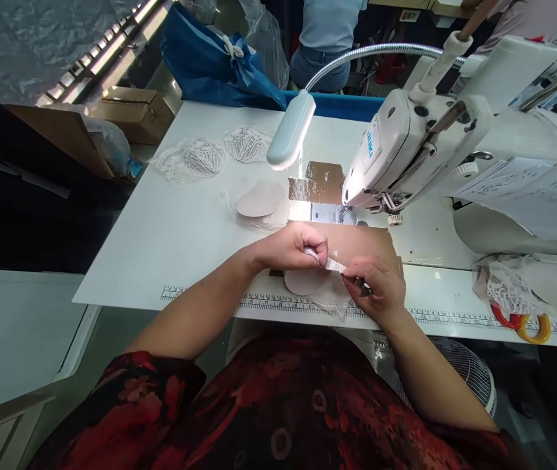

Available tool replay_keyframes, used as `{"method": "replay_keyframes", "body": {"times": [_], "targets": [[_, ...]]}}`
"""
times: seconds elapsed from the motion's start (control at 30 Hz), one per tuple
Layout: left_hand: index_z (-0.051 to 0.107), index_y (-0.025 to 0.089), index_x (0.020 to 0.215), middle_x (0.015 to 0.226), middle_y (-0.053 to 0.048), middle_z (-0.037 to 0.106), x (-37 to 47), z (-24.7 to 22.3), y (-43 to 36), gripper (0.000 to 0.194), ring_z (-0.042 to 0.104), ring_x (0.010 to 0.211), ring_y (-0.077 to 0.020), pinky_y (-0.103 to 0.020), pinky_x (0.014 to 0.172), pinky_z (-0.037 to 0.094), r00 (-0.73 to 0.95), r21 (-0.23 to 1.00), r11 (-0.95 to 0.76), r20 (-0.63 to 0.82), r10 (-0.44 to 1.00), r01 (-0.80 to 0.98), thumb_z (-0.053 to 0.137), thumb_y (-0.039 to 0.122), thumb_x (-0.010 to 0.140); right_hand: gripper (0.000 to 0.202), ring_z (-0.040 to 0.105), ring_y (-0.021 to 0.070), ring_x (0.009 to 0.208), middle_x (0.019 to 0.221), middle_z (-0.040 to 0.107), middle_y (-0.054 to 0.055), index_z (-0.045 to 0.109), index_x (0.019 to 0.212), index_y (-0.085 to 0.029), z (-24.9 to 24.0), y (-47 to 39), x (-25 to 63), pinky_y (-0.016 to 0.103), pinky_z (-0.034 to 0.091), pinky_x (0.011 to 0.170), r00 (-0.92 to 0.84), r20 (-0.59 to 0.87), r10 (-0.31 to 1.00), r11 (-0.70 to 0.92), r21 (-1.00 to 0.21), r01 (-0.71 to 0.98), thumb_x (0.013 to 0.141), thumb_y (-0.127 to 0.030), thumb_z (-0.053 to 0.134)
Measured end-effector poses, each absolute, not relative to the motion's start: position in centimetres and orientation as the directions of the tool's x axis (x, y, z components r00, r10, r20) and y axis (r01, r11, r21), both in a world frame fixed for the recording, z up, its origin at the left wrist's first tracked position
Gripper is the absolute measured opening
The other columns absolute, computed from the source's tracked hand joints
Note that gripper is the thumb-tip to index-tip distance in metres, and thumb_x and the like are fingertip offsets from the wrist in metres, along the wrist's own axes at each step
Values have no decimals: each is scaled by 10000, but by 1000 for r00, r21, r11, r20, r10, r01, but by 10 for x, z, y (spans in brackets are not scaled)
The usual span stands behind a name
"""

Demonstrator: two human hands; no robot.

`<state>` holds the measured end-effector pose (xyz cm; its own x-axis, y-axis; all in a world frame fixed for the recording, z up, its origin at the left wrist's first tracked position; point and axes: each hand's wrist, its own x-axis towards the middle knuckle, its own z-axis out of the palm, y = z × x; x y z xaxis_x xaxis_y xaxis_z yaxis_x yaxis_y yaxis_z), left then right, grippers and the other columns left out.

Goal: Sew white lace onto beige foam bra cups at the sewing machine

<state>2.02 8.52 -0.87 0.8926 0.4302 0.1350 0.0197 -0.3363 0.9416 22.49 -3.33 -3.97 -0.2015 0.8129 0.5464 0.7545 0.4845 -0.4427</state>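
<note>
A small white strip stretches between my two hands, in front of the sewing machine. My left hand is closed on one end of it, fingers curled in. The other end sits in the pinch of my right hand, where something small and dark shows between the fingers. Just below the hands, a pale cup piece with lace edging lies over the ruler markings. Brown card covers the machine bed behind them.
Two white lace pieces and stacked pale cups lie on the left of the table. A lamp hangs over it. Scissors and more lace are at the right edge. A person sits beyond the table.
</note>
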Motion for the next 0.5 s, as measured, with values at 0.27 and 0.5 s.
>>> {"method": "replay_keyframes", "body": {"times": [0.27,0.5], "targets": [[663,144,962,955,-66,662,25,-10,80,182,607,873,-159,-264,753,491,869,922,-369,81,488,121,663,230,801,98,618,138,656,742,666,6,576,768,-239,-28,-28,213,250,458,588,-117,488,865,441,-627,643,853,-190,577],[715,117,981,917,-76,712,27,-25,83,283,643,828,-151,-231,716,490,880,992,-56,-76,469,115,659,370,866,316,582,140,653,842,635,15,551,1155,-221,-21,-26,237,271,468,599,-58,38,998,62,-866,497,954,-451,470]]}}
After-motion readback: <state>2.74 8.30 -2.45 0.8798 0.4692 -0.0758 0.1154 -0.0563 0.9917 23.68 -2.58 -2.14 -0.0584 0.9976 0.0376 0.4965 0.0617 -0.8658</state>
